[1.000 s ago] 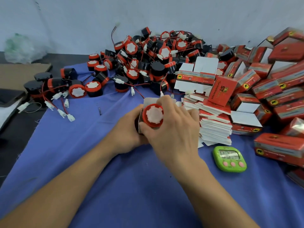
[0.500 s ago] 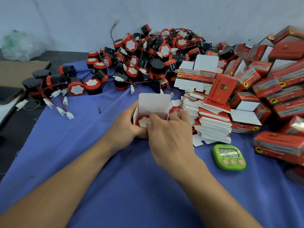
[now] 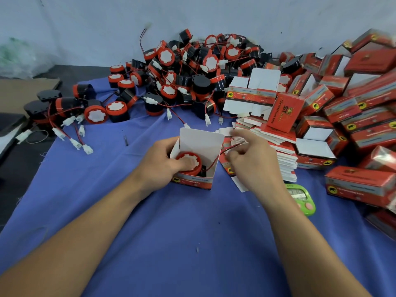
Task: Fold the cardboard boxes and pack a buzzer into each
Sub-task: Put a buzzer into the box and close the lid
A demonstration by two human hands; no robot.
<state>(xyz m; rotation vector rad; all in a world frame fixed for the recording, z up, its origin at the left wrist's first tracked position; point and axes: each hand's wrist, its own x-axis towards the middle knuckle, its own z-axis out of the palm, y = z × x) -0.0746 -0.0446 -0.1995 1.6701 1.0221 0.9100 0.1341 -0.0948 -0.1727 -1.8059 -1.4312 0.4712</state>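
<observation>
Holding the box [image 3: 201, 144] by its left side, the left hand [image 3: 159, 166] curls round it and presses its thumb on the red buzzer [image 3: 197, 168] inside the box. The right hand [image 3: 252, 166], just right of the box, pinches the buzzer's thin red wire [image 3: 216, 158]. Behind the box lies a big pile of buzzers [image 3: 182, 82]. Right of the box are a stack of flat boxes [image 3: 278, 155], a green timer [image 3: 302, 198] and many shut boxes [image 3: 364, 116]. A blue cloth [image 3: 192, 232] covers the surface under the box.
</observation>
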